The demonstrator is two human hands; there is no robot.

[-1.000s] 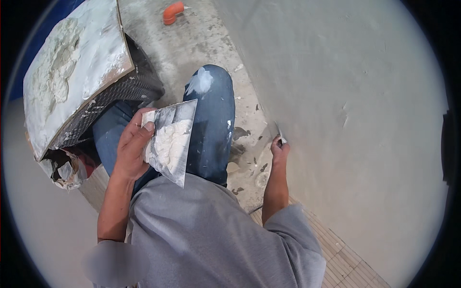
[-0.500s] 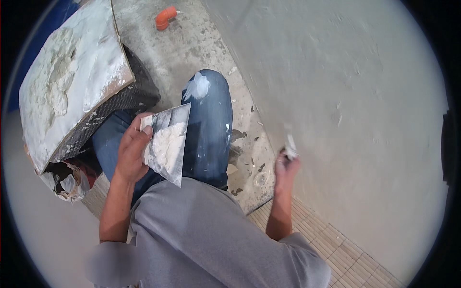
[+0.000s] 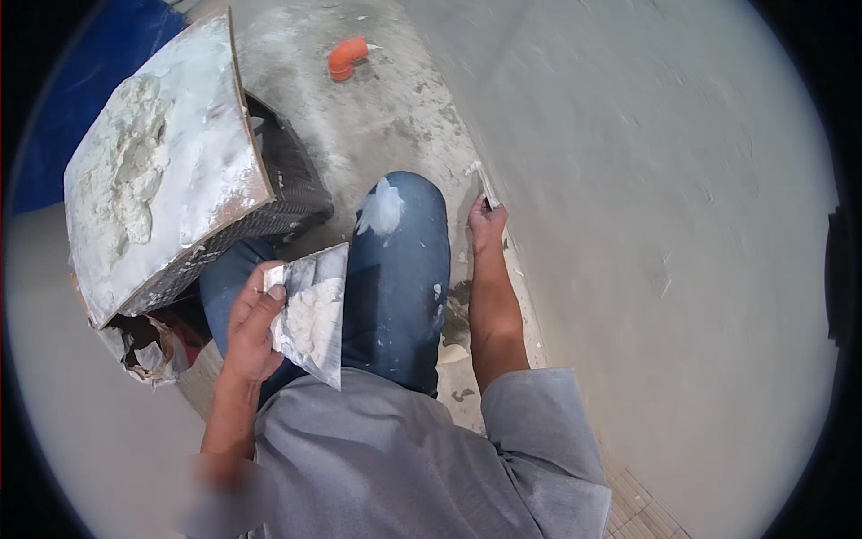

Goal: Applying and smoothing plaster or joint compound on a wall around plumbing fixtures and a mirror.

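My left hand (image 3: 250,331) is closed round the near edge of a wide flat metal putty blade (image 3: 331,267), thumb on top. A heap of white putty (image 3: 310,316) lies on the blade, which is held over my lap. My right arm reaches forward along the foot of the grey wall. In my right hand (image 3: 487,225) is a small putty knife (image 3: 489,189), seen nearly edge-on and smeared with white. Its tip is close to the line where wall and floor meet; whether it touches cannot be told.
On my left, a board (image 3: 202,171) with a large mound of putty (image 3: 135,171) rests on a dark woven crate (image 3: 292,180). A torn bag (image 3: 153,350) sits beneath its near corner. Ahead lies an orange pipe elbow (image 3: 344,59) on the stained floor. The wall (image 3: 664,180) borders my right.
My right hand has moved forward and left with the putty knife, to the wall's lower edge. The left hand still holds the loaded blade. The whole view has shifted slightly.
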